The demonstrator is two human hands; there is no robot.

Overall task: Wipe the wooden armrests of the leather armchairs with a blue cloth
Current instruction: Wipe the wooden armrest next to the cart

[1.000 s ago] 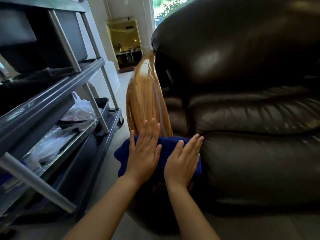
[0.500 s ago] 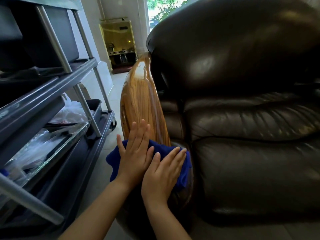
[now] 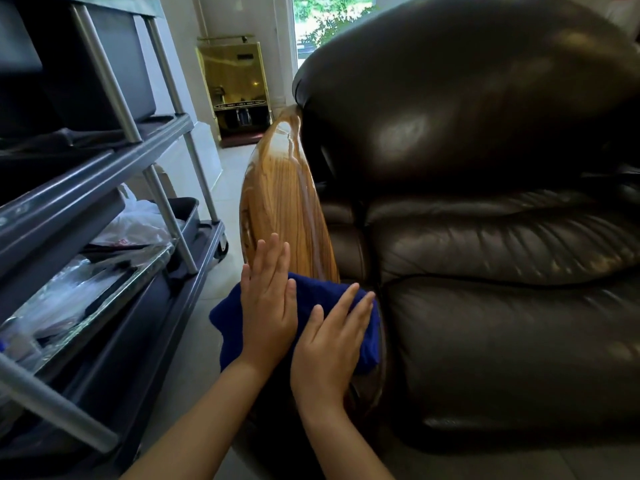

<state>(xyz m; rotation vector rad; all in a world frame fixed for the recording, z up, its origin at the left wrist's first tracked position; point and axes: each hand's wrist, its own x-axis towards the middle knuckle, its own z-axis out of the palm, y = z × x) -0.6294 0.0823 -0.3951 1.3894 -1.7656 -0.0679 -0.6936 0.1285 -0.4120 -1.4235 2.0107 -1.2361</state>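
A grey service cart point(image 3: 104, 188) stood at the left with metal uprights and several tiers. Its upper tier carried a dark bin point(image 3: 86, 64), the contents of which could not be seen. The middle tier held a white plastic bag point(image 3: 138, 223) and, nearer the camera, clear crinkled plastic wrapping point(image 3: 62, 299) lying in a shallow tray; what the wrapping covered was too blurred to tell. A dark tub point(image 3: 187, 213) sat at the far end of that tier, its inside hidden. The cart's near end ran out of the picture at the left and bottom.

The blue cloth point(image 3: 311, 292) lay draped over the near end of the wooden armrest point(image 3: 284, 202), on the left side of the dark leather armchair point(image 3: 485, 237). The left hand point(image 3: 268, 306) lay flat on the cloth with straight fingers, the fingertips reaching past the cloth's edge onto the bare glossy wood. The right hand point(image 3: 332, 341) pressed flat on the cloth just beside it, fingers straight and angled toward the seat; neither hand was clenched around anything. The cloth's middle was covered by both hands, and the armrest's front end below them was in shadow and hard to make out. The armchair's right side was cut off by the frame. A brass-coloured cabinet point(image 3: 235, 84) stood far behind, its lower contents indistinct
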